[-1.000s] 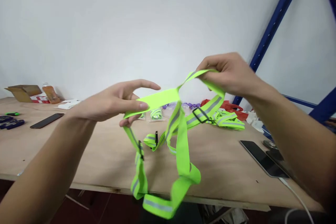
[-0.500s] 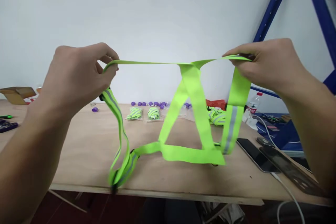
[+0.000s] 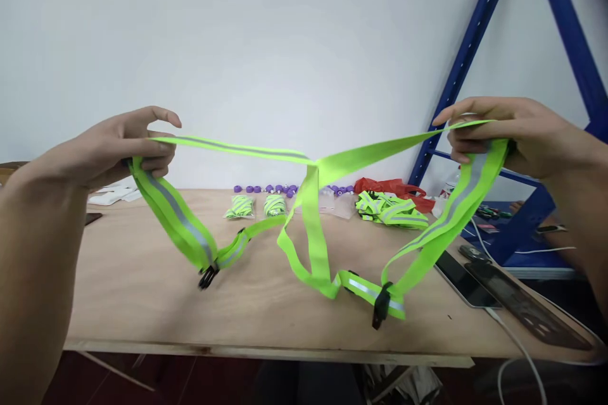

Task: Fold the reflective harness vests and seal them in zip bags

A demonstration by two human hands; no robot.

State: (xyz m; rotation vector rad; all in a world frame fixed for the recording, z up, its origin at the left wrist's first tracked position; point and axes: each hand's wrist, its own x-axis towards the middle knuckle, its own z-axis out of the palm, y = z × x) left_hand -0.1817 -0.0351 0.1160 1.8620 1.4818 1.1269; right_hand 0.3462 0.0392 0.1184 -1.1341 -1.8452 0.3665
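Between my hands a neon-green reflective vest (image 3: pixel 311 221) made of straps hangs above the table, spread wide. My left hand (image 3: pixel 128 142) grips one shoulder strap, its index finger lifted off the fabric. On the other side my right hand (image 3: pixel 498 130) pinches the opposite shoulder strap, which drapes over the fingers. Silver stripes run along the straps. One black buckle (image 3: pixel 208 276) dangles at the lower left, and another black buckle (image 3: pixel 381 307) at the lower right. The straps meet in the middle at a joined point.
On the wooden table (image 3: pixel 166 310) lie two bagged green vests, a green vest pile (image 3: pixel 392 209), a red plastic bag (image 3: pixel 394 188) and several purple caps (image 3: pixel 280 190). A phone (image 3: pixel 468 280) with a white cable sits at right. A blue metal frame (image 3: pixel 470 57) rises behind.
My hands have moved farther apart and the vest has opened wider. Its middle has sagged, and both black buckles now show clearly. The view has shifted slightly.
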